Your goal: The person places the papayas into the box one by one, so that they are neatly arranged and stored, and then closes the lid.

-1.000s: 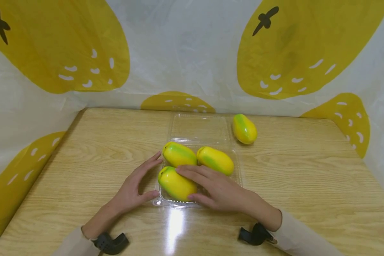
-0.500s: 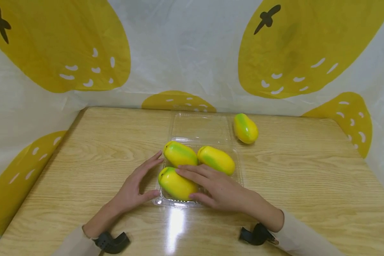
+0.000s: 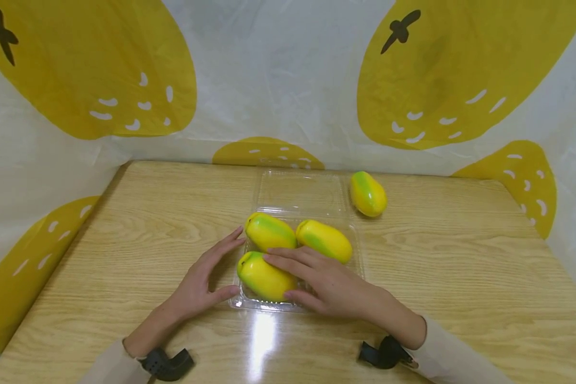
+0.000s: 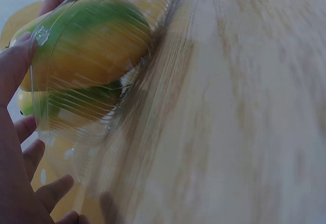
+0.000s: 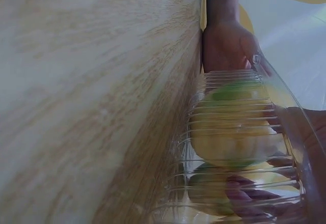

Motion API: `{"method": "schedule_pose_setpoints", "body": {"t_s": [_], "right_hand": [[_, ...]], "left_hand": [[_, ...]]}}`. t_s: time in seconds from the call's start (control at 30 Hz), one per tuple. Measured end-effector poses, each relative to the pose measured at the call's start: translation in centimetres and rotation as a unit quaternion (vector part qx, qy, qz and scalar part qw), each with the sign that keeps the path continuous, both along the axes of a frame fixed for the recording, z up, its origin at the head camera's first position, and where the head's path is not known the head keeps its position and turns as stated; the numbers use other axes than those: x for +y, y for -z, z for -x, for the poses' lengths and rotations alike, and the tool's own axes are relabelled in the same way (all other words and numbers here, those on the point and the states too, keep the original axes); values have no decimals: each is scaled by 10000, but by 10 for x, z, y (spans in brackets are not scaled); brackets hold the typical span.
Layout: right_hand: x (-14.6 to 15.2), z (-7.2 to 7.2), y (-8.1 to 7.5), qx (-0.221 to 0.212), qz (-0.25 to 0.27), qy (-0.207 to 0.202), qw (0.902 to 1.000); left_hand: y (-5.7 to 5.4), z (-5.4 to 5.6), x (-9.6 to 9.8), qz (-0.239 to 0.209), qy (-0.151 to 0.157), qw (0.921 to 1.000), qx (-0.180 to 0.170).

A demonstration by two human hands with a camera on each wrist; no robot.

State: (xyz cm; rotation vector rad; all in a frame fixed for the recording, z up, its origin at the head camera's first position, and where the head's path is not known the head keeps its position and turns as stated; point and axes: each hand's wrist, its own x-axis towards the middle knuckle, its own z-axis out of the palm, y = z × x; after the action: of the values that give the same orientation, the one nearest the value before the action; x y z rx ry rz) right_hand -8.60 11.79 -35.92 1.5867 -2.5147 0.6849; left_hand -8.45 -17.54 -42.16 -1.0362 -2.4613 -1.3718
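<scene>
Clamshell container [image 3: 244,305] of clear ribbed plastic on a wood-grain tabletop [image 3: 461,256], with its lid [image 3: 300,192] laid back flat on the far side. Inside the base, three glossy yellow papaya-like fruits streaked with green: a rear-left fruit [image 3: 271,230], a rear-right fruit [image 3: 326,242] beside it, and a front fruit [image 3: 261,277] lying at the near left. Beyond the base, on the bare wood just right of the lid and near the back edge, a fourth, loose fruit [image 3: 368,193]. Right hand [image 3: 328,285] over the near right part of the base, gripping the front fruit by its right end, fingers across the top and thumb at the near side. Left hand [image 3: 199,282] at the container's left side, holding nothing, fingers extended and thumb spread well away from them; thumb tip at the near-left rim, fingertips close to the rear-left fruit, with pressure on the plastic impossible to tell. In both wrist views, fruit visible through the ribbed wall, dim and partly blurred. Black wrist mounts [image 3: 165,365] and pale beige sleeves [image 3: 456,352] on both arms. Behind and around the table, white cloth [image 3: 278,69] printed with large yellow fruit shapes.
</scene>
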Motion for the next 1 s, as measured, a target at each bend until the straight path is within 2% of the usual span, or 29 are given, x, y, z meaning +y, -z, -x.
{"method": "schedule_pose_setpoints", "body": {"t_s": [0.17,0.3,0.5,0.7,1.0], "right_hand": [[2,0,-3,24,-49,24,10000],[6,-1,-13,63,63,53,9999],[14,2,-29,95,503,223,9984],[22,9,-36,83,997,438,9940],[36,17,-41,-314,1547,811,9841]], "left_hand": [[0,0,1,-19,3,10000,24],[0,0,1,9,-14,10000,-44],[-1,1,0,22,-17,9998,-184],[-1,1,-1,-6,14,9999,-153],[1,1,-1,1,15,9999,-151]]}}
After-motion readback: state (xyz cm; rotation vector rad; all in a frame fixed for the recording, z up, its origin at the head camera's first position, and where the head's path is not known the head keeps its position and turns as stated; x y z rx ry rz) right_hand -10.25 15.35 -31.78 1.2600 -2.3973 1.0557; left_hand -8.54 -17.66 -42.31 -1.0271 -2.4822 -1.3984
